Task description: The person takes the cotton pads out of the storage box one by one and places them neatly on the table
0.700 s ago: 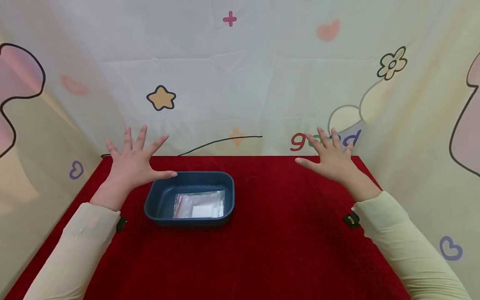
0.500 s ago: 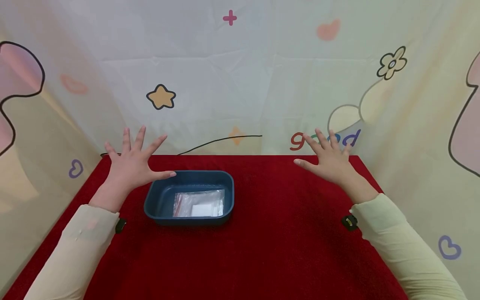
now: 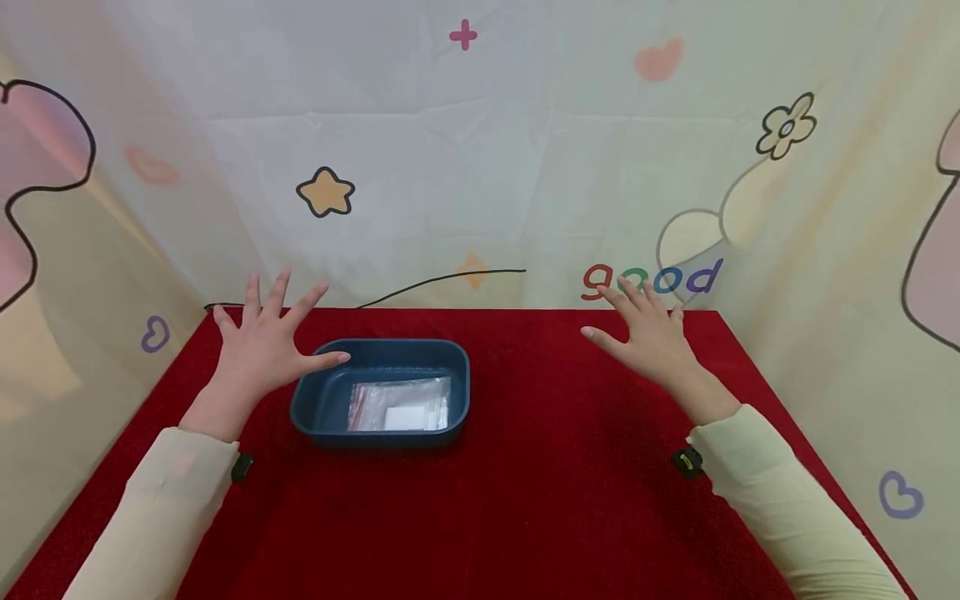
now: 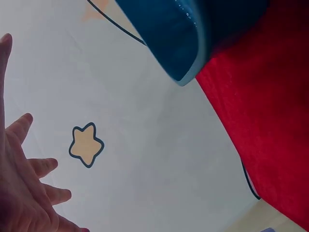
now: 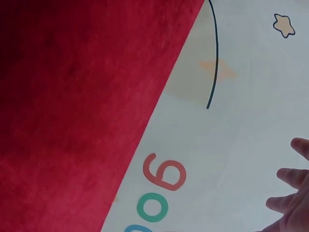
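Note:
My left hand (image 3: 262, 350) is held up with its fingers spread, its thumb overlapping the left rear of a dark blue plastic basin (image 3: 381, 438) in the head view. Inside the basin lie clear zip bags (image 3: 405, 392) with a white rectangle (image 3: 405, 418) showing at the front. Over the right part of the table my right hand (image 3: 652, 342) is raised, fingers spread, holding nothing. The left wrist view shows the left hand's fingers (image 4: 43, 166) apart from the basin (image 4: 190, 48). Some of the right hand's fingers (image 5: 292, 179) show at the edge of the right wrist view.
A red cloth (image 3: 525, 500) covers the table. Behind it and at the sides hangs a pale curtain (image 3: 420, 183) printed with a star, hearts and the word "good". Small dark devices sit at both sleeve cuffs.
Both hands have come down a little in the head view, and the right hand has also shifted slightly left. Fingers stay spread. The basin and bags have not moved on the table.

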{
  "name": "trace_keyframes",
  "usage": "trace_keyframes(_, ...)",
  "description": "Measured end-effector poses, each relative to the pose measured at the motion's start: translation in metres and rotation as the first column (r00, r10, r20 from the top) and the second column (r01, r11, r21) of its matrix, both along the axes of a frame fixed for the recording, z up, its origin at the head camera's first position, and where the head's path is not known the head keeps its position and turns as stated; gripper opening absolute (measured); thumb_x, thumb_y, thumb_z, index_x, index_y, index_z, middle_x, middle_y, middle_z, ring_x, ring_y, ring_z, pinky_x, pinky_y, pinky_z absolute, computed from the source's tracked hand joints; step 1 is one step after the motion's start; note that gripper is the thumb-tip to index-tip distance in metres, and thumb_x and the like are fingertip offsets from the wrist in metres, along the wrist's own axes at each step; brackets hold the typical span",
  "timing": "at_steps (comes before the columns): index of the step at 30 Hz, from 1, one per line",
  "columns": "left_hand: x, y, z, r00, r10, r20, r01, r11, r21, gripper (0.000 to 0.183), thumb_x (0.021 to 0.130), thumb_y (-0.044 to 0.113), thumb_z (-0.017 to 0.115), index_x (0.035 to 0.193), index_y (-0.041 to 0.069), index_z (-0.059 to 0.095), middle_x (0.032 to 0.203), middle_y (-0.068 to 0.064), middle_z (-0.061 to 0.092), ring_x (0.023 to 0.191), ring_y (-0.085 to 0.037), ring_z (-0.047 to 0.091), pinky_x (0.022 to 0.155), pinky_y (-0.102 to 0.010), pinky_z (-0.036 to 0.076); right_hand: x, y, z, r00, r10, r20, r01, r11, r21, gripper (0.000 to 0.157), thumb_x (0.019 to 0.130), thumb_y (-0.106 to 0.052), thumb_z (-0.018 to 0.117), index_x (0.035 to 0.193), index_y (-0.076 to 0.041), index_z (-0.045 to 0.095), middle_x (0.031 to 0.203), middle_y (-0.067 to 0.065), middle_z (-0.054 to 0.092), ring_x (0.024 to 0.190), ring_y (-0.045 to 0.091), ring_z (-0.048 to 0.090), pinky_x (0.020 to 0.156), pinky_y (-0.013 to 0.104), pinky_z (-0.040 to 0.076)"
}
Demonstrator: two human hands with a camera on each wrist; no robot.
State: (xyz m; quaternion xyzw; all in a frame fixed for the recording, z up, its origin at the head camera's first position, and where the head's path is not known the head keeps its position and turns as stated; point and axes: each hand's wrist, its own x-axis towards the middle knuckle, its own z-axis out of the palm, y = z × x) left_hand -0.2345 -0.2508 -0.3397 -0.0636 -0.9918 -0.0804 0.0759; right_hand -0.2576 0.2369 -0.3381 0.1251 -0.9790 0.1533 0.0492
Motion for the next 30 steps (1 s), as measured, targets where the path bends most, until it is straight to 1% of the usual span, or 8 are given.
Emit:
trace_keyframes(7, 0.006, -0.002, -0.009, 1.0, 0.019, 0.02, -0.02, 1.0, 0.021, 0.104, 0.082, 0.057, 0.076, 0.164, 0.022, 0.022, 0.169, -0.028, 0.01, 0.153, -0.058, 0.007, 0.108, -0.09, 0.012, 0.006, -0.008, -0.01, 0.999, 0.033, -0.035, -0.034, 0.999, -0.037, 0.072, 0.099, -0.047, 0.056, 0.159, -0.012, 0.037, 0.168, 0.022, 0.026, 0.154, 0.049, 0.02, 0.114, 0.082, 0.019)
trace_keyframes(11, 0.011, -0.003, -0.015, 1.0, 0.029, 0.009, -0.029, 0.999, 0.019, 0.102, 0.083, 0.057, 0.074, 0.163, 0.02, 0.024, 0.168, -0.028, 0.014, 0.151, -0.057, 0.014, 0.109, -0.088, 0.016, 0.009, -0.012, -0.017, 0.998, 0.039, -0.051, -0.041, 0.998, -0.048, 0.07, 0.099, -0.046, 0.058, 0.157, -0.01, 0.04, 0.165, 0.023, 0.032, 0.151, 0.046, 0.028, 0.114, 0.079, 0.024)
trace_keyframes(16, 0.017, -0.005, -0.023, 0.999, 0.047, -0.019, -0.046, 0.998, 0.04, 0.097, 0.084, 0.056, 0.073, 0.161, 0.017, 0.03, 0.167, -0.028, 0.02, 0.148, -0.055, 0.023, 0.111, -0.085, 0.019, 0.012, -0.018, -0.025, 0.997, 0.044, -0.061, -0.048, 0.996, -0.07, 0.069, 0.099, -0.043, 0.061, 0.155, -0.007, 0.043, 0.161, 0.024, 0.038, 0.147, 0.045, 0.037, 0.112, 0.077, 0.029)
trace_keyframes(22, 0.021, -0.008, -0.035, 0.997, 0.054, -0.051, -0.049, 0.996, 0.078, 0.091, 0.087, 0.051, 0.072, 0.159, 0.011, 0.034, 0.163, -0.03, 0.027, 0.144, -0.054, 0.031, 0.111, -0.08, 0.029, 0.016, -0.027, -0.032, 0.998, 0.05, -0.049, -0.056, 0.99, -0.131, 0.065, 0.099, -0.038, 0.062, 0.153, -0.005, 0.045, 0.16, 0.024, 0.041, 0.146, 0.046, 0.038, 0.116, 0.071, 0.032)
trace_keyframes(30, 0.027, -0.009, -0.042, 0.997, 0.074, -0.028, -0.07, 0.989, 0.13, 0.084, 0.091, 0.044, 0.069, 0.158, 0.008, 0.034, 0.161, -0.033, 0.03, 0.142, -0.056, 0.035, 0.108, -0.078, 0.036, 0.017, -0.034, -0.038, 0.997, 0.08, 0.002, -0.077, 0.971, -0.226, 0.063, 0.101, -0.033, 0.062, 0.153, -0.003, 0.043, 0.16, 0.024, 0.042, 0.148, 0.044, 0.037, 0.12, 0.064, 0.035)
